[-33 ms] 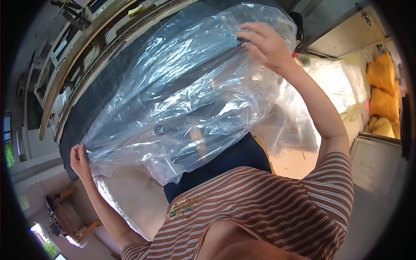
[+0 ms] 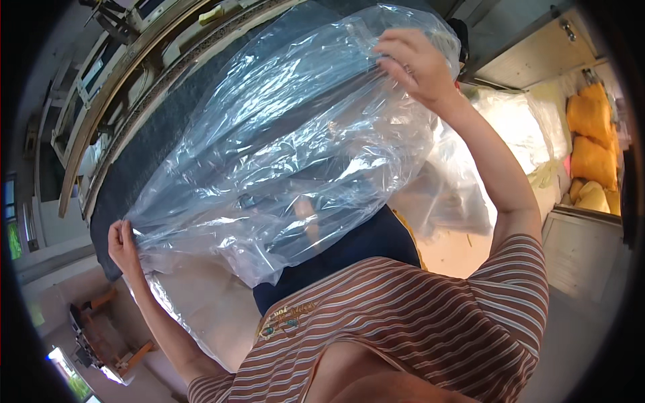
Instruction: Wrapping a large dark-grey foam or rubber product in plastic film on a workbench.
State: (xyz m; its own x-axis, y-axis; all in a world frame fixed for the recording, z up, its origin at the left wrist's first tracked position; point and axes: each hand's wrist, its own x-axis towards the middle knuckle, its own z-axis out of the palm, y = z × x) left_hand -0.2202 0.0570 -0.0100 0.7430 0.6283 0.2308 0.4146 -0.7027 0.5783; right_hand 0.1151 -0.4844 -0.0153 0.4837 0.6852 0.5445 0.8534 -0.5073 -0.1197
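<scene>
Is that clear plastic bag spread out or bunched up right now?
Spread out. The clear plastic bag is stretched wide between the left hand and the right hand, each pinching an edge; its film is wrinkled but not bunched.

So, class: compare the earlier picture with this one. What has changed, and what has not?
Nothing has visibly changed. The left hand still grips one end of the clear plastic bag, the right hand still grips the other end, and the bag stays stretched over the dark cloth.
</scene>
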